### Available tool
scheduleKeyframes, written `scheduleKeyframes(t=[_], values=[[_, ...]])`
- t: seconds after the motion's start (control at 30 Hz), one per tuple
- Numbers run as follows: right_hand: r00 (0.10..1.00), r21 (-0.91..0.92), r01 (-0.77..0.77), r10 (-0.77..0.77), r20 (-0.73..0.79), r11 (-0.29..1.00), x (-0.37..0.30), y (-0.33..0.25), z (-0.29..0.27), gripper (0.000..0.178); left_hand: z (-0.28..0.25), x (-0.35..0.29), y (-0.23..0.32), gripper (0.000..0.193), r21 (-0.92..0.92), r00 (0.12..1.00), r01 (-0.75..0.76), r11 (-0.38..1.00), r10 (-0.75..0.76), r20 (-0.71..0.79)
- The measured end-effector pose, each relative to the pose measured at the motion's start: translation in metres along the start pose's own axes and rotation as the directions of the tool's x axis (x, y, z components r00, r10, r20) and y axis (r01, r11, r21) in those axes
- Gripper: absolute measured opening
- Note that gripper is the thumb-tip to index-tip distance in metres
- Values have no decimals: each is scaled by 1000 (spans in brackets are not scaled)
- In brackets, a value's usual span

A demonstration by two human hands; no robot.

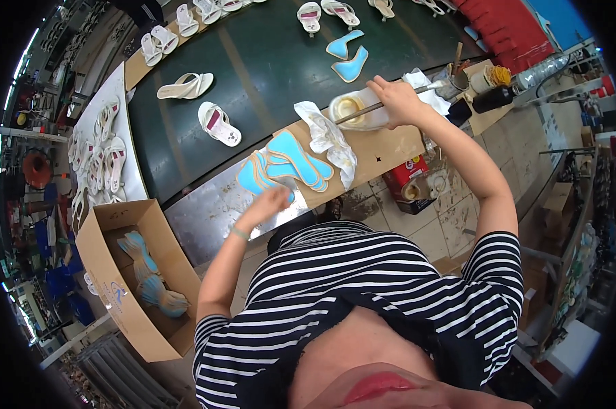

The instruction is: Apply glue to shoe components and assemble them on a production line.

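My left hand (270,206) is closed at the near edge of the table, with a blue insole partly showing at its fingers. Just beyond it lie several blue insoles (296,161) with tan edges, overlapping in a fanned pile. My right hand (398,102) is closed round a long thin stick (360,113), probably a brush, over a pale plastic container (352,102) with yellowish residue inside. The stick crosses the container's mouth, and a white end shows past my hand. The hand hides its middle. Crumpled white paper (327,143) lies between the container and the pile.
Two blue insoles (349,65) and white sandals (219,124) rest on the green belt (267,68). A cardboard box (127,286) with blue bundles stands at left. Beyond my right hand are a dark bottle (493,99) and a tool pot (451,83). A red box (409,183) sits below.
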State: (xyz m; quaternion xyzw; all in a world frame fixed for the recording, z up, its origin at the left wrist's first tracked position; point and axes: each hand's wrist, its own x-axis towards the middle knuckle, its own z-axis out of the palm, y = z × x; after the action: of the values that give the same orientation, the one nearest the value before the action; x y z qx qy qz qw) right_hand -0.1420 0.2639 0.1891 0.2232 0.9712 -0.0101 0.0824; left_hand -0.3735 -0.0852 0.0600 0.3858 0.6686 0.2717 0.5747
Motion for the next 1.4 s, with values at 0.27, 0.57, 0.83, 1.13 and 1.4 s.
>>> scheduleKeyframes(t=[0.27,0.57,0.83,1.13,1.4], values=[[976,-362,172,-208,-63,916,27,27,91,67,84,-88,-3,27,159,901,-66,985,127,-414],[988,49,-5,12,-156,999,-79,-12,69,58,117,-122,-19,23,137,781,204,969,-77,-620],[651,753,-645,-421,632,133,-271,-91,186,40,122,-130,-116,25,-44,675,188,981,-162,-720],[905,905,-425,-17,425,-18,-264,-142,126,8,80,-155,-58,40,-517,903,26,856,-242,-355],[566,603,-760,210,798,-242,-252,-124,216,10,57,-120,-175,35,-163,585,134,978,-211,-783]])
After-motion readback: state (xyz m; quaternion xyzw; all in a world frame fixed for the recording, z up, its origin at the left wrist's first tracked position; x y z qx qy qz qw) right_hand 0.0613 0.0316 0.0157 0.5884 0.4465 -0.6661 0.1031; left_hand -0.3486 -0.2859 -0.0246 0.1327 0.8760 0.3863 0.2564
